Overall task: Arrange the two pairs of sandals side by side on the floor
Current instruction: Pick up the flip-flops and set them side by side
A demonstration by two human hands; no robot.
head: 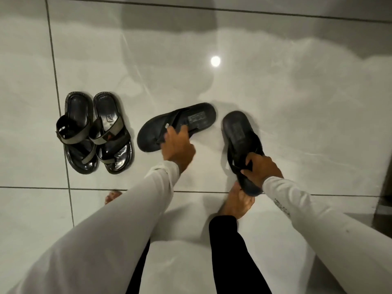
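A pair of black sandals with grey straps (95, 132) stands neatly side by side on the floor at the left. My left hand (177, 146) grips the straps of a black flip-flop (191, 122) that lies turned sideways, heel to the right. To its right, my right hand (259, 169) holds the second black flip-flop (237, 130) by its straps, heel pointing away from me. Its toe end hangs over my bare right foot (235, 203).
The floor is glossy white tile (297, 102) with dark grout lines and a bright lamp reflection (215, 61). My left foot's toes (112, 196) peek out beside my left sleeve. A dark object (385, 187) stands at the right edge.
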